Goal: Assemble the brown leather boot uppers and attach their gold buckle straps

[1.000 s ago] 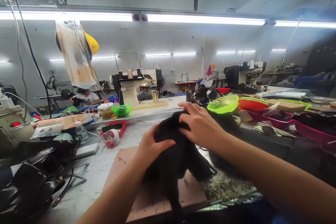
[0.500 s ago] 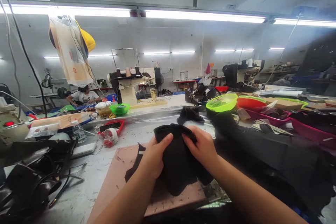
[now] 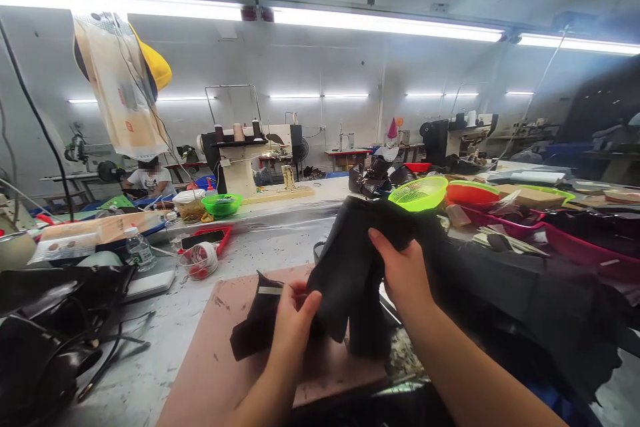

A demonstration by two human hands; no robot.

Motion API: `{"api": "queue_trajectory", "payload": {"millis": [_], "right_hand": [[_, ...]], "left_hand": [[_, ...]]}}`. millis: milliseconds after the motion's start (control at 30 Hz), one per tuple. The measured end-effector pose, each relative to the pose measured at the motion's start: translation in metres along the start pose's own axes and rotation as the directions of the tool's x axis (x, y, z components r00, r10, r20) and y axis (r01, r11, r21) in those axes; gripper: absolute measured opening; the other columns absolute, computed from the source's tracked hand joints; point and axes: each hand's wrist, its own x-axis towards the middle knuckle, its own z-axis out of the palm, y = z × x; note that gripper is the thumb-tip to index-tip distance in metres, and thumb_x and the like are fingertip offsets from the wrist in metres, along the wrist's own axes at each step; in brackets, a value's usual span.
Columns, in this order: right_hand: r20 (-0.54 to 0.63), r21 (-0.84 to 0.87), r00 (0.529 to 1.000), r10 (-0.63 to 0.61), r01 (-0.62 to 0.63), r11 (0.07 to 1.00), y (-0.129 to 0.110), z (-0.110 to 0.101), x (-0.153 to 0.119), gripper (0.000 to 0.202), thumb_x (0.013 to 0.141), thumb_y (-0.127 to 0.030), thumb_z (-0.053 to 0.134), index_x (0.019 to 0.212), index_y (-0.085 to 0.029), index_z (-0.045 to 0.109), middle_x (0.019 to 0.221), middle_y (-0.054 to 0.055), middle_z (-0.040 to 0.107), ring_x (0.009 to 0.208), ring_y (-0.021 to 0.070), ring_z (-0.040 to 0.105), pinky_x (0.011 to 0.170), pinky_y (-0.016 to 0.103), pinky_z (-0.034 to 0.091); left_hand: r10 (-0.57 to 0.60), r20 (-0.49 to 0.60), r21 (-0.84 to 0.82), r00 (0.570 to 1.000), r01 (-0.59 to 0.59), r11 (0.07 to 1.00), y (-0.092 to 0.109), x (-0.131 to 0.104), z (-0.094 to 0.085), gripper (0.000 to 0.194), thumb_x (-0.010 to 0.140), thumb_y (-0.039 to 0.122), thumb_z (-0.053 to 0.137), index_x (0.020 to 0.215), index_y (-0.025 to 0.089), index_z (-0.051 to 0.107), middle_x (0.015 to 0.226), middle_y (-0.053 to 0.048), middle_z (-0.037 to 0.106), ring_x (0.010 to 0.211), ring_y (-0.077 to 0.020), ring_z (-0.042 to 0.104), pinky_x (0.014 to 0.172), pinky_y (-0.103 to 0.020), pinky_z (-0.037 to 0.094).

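A black, flexible piece that looks like leather or cloth (image 3: 345,267) hangs raised over a pink board (image 3: 200,347). My right hand (image 3: 407,273) grips its upper right part, thumb on the near face. At its lower left edge, my left hand (image 3: 295,320) has thumb and fingers closed on the margin; part of that grip is hidden. Beside my left hand lies another black piece (image 3: 250,333) with a pale strip, flat on the board.
Black material (image 3: 525,307) is heaped on the right, near magenta baskets (image 3: 590,247). A lime basket (image 3: 420,193) stands behind. Left are black shiny parts (image 3: 45,333), a bottle (image 3: 140,250) and a red tray (image 3: 223,240). A person (image 3: 150,180) sits beyond a sewing machine (image 3: 240,160).
The black piece, folded between both hands before, is now spread and lifted higher. My right hand has moved slightly right; my left hand has dropped to its lower left edge.
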Motion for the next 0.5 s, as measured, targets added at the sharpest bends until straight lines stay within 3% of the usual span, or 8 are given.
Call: {"api": "queue_trajectory", "payload": {"millis": [67,167,233,333,400,500], "right_hand": [[-0.034,-0.150,0.996,-0.078,0.072,0.986,0.000,-0.002,-0.003,0.034,0.068,-0.038,0.066,0.094,-0.016,0.066,0.099,0.008,0.068,0.098,0.0270,0.060,0.088,0.044,0.045],[-0.068,-0.307,0.980,-0.189,0.160,0.938,0.002,-0.004,-0.005,0.035,0.067,-0.040,0.065,0.091,-0.015,0.066,0.099,0.009,0.068,0.102,0.0286,0.058,0.091,0.046,0.042],[-0.091,-0.292,0.979,-0.181,0.147,0.945,0.005,-0.002,-0.006,0.035,0.064,-0.039,0.067,0.090,-0.015,0.066,0.098,0.009,0.068,0.102,0.0287,0.057,0.092,0.046,0.041],[-0.094,-0.028,0.993,0.071,-0.074,0.997,0.003,0.002,-0.009,0.034,0.058,-0.038,0.071,0.084,-0.017,0.065,0.088,0.007,0.070,0.093,0.0285,0.062,0.085,0.044,0.047],[-0.024,0.170,0.963,0.269,-0.261,0.950,-0.005,0.000,-0.010,0.032,0.054,-0.036,0.073,0.078,-0.017,0.064,0.077,0.005,0.071,0.079,0.0273,0.065,0.073,0.041,0.053],[0.033,0.182,0.936,0.351,-0.351,0.919,-0.025,-0.020,-0.007,0.029,0.055,-0.033,0.074,0.078,-0.019,0.063,0.066,0.001,0.069,0.060,0.0221,0.065,0.056,0.034,0.054]], "left_hand": [[-0.112,0.141,-0.056,0.984,0.121,0.991,-0.001,-0.009,0.002,0.032,0.054,0.034,0.075,0.075,0.015,0.060,0.072,-0.004,0.063,0.072,-0.0193,0.057,0.066,-0.027,0.044],[-0.197,0.155,-0.205,0.968,0.227,0.952,0.006,-0.018,0.004,0.029,0.055,0.029,0.076,0.075,0.016,0.062,0.071,-0.003,0.065,0.068,-0.0166,0.059,0.065,-0.025,0.045],[-0.268,0.192,-0.294,0.944,0.315,0.902,0.007,-0.023,0.006,0.028,0.054,0.032,0.077,0.070,0.016,0.059,0.060,-0.001,0.062,0.055,-0.0130,0.056,0.055,-0.023,0.044],[-0.295,0.205,-0.203,0.933,0.335,0.920,-0.009,-0.030,0.013,0.029,0.051,0.030,0.078,0.065,0.016,0.057,0.054,0.001,0.058,0.047,-0.0113,0.052,0.046,-0.021,0.041],[-0.299,0.159,-0.032,0.941,0.308,0.951,-0.021,-0.033,0.013,0.026,0.054,0.030,0.075,0.064,0.016,0.056,0.053,0.000,0.057,0.045,-0.0124,0.052,0.045,-0.022,0.040],[-0.206,0.151,0.265,0.967,0.162,0.951,-0.020,-0.026,-0.011,0.026,0.057,0.034,0.071,0.056,0.017,0.052,0.051,0.001,0.054,0.047,-0.0140,0.052,0.046,-0.023,0.040]]}}
